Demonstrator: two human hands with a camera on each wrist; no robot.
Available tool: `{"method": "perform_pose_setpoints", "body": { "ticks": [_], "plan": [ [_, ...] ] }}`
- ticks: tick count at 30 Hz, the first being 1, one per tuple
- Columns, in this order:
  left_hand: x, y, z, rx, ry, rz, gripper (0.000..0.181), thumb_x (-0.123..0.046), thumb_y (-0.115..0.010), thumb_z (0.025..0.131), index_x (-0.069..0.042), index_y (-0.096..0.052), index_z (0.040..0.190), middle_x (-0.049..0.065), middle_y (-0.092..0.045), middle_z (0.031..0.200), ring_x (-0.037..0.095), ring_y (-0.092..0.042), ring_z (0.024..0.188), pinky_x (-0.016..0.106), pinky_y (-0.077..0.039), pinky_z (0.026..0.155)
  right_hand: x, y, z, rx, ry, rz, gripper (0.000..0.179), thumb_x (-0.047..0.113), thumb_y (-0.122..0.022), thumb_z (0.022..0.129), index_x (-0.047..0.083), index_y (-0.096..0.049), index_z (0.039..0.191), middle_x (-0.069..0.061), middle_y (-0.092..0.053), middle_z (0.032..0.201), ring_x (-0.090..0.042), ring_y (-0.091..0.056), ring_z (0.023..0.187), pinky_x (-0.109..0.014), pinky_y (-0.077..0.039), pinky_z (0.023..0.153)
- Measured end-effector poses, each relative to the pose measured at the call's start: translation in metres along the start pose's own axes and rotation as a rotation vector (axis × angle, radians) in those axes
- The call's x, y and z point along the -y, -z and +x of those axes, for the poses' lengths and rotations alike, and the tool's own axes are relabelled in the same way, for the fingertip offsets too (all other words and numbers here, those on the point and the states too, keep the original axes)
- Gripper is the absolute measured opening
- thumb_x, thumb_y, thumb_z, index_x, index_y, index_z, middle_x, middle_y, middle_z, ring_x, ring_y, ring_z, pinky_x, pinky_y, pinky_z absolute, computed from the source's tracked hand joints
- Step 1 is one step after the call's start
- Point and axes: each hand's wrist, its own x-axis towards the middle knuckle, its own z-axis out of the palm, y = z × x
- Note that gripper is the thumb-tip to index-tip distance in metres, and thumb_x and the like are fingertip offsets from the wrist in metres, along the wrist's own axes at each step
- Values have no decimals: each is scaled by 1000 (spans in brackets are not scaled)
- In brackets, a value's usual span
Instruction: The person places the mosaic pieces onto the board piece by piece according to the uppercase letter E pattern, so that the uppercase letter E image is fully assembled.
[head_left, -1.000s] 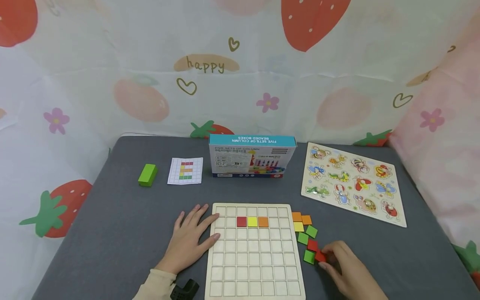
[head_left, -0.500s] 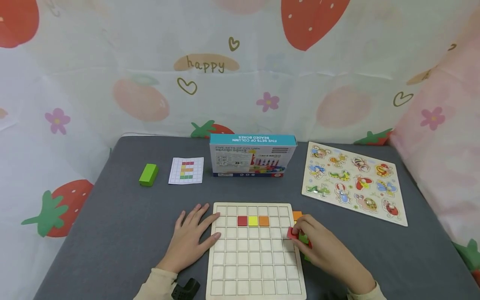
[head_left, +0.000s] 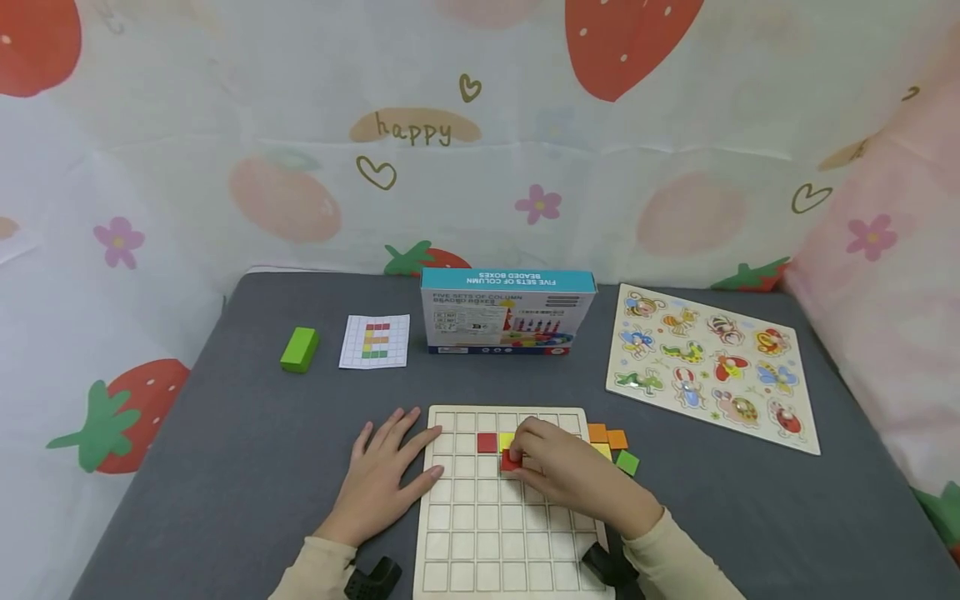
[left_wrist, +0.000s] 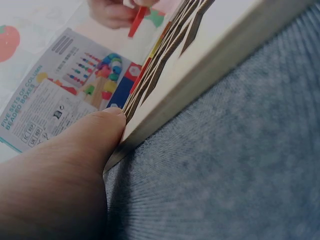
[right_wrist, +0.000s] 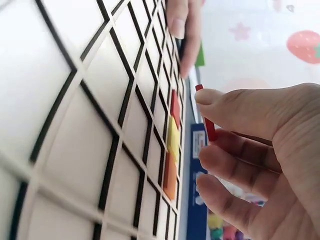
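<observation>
My right hand (head_left: 570,467) pinches a red square tile (right_wrist: 206,112) between thumb and fingers, raised over the wooden grid board (head_left: 480,546). In the head view that tile is just below the yellow tile (head_left: 506,439), which the fingers partly cover. Left of the yellow one sits a red tile (head_left: 487,442) in its cell. An orange tile (right_wrist: 170,175) lies in the same row, hidden by the hand in the head view. My left hand (head_left: 382,483) lies spread with its fingertips on the board's left edge; its thumb (left_wrist: 95,130) touches the rim.
Loose orange tiles (head_left: 617,439) and a green tile (head_left: 627,462) lie right of the board; others are hidden by the right arm. Behind stand a box (head_left: 506,317), a pattern card (head_left: 375,342), a green block (head_left: 300,349) and an insect puzzle board (head_left: 712,367).
My right hand has picked a red tile from the loose pile and carried it left over the board, to near the yellow tile. The left hand has stayed in place.
</observation>
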Motion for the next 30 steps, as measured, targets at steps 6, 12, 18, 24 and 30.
{"method": "perform_pose_setpoints", "body": {
  "ticks": [6, 12, 18, 24, 30],
  "plan": [
    [-2, 1, 0, -8, -1, 13, 55, -59, -53, 91, -36, -48, 141, 2, -34, 154, 25, -24, 145, 60, -9, 115, 4, -13, 12, 34, -11, -23, 11, 23, -71, 89, 17, -64, 95, 8, -56, 96, -3, -51, 81, -17, -50, 72],
    [-3, 2, -1, 0, 3, 5, 55, -58, -53, 91, -35, -48, 141, 2, -34, 154, 25, -24, 145, 60, -9, 115, 7, -23, 16, 63, -23, -42, 13, 27, -70, 90, 18, -63, 96, 9, -55, 93, -3, -49, 77, -17, -49, 71],
    [-4, 2, 0, 8, 7, 0, 56, -58, -54, 91, -34, -48, 141, 3, -34, 154, 26, -23, 145, 60, -8, 115, 6, -25, 17, 46, -21, -48, 13, 28, -69, 89, 18, -63, 96, 9, -55, 94, -3, -49, 79, -17, -49, 72],
    [-3, 2, 0, 4, 5, -1, 55, -59, -53, 91, -35, -48, 141, 2, -34, 154, 26, -23, 145, 60, -9, 115, 7, -25, 19, 48, -7, -18, 13, 25, -70, 89, 17, -64, 97, 7, -56, 96, -4, -51, 83, -19, -51, 76],
    [-3, 2, 0, 0, 2, -1, 55, -58, -53, 92, -35, -48, 141, 2, -33, 154, 25, -23, 145, 60, -9, 115, 8, -25, 21, 62, -14, -7, 12, 25, -69, 90, 18, -63, 98, 7, -55, 98, -4, -51, 84, -19, -51, 77]
  ]
}}
